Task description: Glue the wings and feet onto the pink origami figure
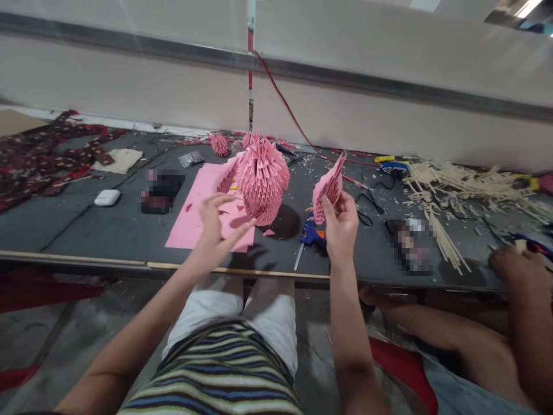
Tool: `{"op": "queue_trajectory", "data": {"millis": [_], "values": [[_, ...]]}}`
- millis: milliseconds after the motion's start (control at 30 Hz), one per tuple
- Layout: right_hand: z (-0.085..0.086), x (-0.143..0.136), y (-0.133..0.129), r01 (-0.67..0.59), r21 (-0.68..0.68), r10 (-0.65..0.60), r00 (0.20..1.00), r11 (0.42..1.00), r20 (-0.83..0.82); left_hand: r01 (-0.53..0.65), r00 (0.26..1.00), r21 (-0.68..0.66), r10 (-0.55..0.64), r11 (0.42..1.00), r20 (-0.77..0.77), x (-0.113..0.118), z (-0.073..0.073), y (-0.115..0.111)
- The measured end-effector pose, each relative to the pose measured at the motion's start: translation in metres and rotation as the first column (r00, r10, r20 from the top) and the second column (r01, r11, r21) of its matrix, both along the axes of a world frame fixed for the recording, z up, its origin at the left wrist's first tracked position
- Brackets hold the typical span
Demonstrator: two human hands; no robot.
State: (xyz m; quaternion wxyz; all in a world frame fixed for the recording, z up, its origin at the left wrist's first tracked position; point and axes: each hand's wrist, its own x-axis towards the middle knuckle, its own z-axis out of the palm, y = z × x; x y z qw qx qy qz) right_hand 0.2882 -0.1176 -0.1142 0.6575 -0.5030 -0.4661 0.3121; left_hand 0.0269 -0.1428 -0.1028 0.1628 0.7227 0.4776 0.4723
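A large pink folded-paper figure (262,178) with a spiky top stands on the dark table, with a wing-like piece on its left side. My left hand (218,227) is beside its lower left, fingers spread and holding nothing. Between the thumb and fingers of my right hand (341,222) is a separate pink wing-shaped paper piece (328,190), raised to the right of the figure. Beneath that hand lies a blue glue gun (311,235) with a glue stick. Pink paper sheets (185,227) lie under and left of the figure, with small pink scraps on them.
A white case (107,197) and a blurred dark object (162,193) lie left. Thin wooden sticks (444,184) are heaped at right, near another person's hand (518,262). A red cable (280,92) runs down the wall behind.
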Motion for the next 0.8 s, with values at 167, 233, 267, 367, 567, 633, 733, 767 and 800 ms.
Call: {"op": "queue_trajectory", "data": {"millis": [167,233,267,367,567,633,733,767,800], "values": [[-0.004,0.032,0.053,0.089,0.125,-0.121,0.954,0.988,0.274,-0.126,0.989,-0.004,0.126,0.992,0.08,-0.044,-0.001,0.033],[-0.003,0.033,0.069,0.054,0.143,-0.099,0.938,0.988,0.331,-0.074,0.995,0.011,0.073,0.997,0.066,-0.046,0.008,0.044],[-0.002,0.032,0.075,0.031,0.157,-0.084,0.937,0.987,0.34,-0.048,0.998,0.026,0.047,0.999,0.03,-0.045,0.015,0.049],[-0.001,0.025,0.086,-0.016,0.201,-0.054,0.94,0.98,0.336,-0.002,0.991,0.058,0.01,0.998,-0.132,-0.034,0.032,0.06],[-0.014,0.014,0.088,-0.005,0.188,-0.055,0.948,0.982,0.313,0.006,0.91,0.145,0.055,0.989,-0.412,-0.018,0.047,0.077],[-0.018,0.013,0.087,0.005,0.19,-0.063,0.952,0.982,0.299,0.027,0.889,0.153,0.046,0.988,-0.456,-0.017,0.051,0.082],[-0.018,0.008,0.081,0.009,0.196,-0.069,0.952,0.981,0.299,0.069,0.858,0.133,0.01,0.989,-0.513,-0.019,0.056,0.09],[-0.017,0.005,0.079,0.014,0.202,-0.077,0.95,0.979,0.303,0.078,0.85,0.118,-0.005,0.99,-0.526,-0.019,0.057,0.093],[-0.015,0.002,0.076,0.02,0.208,-0.085,0.948,0.978,0.308,0.082,0.843,0.099,-0.016,0.992,-0.537,-0.02,0.058,0.096]]}}
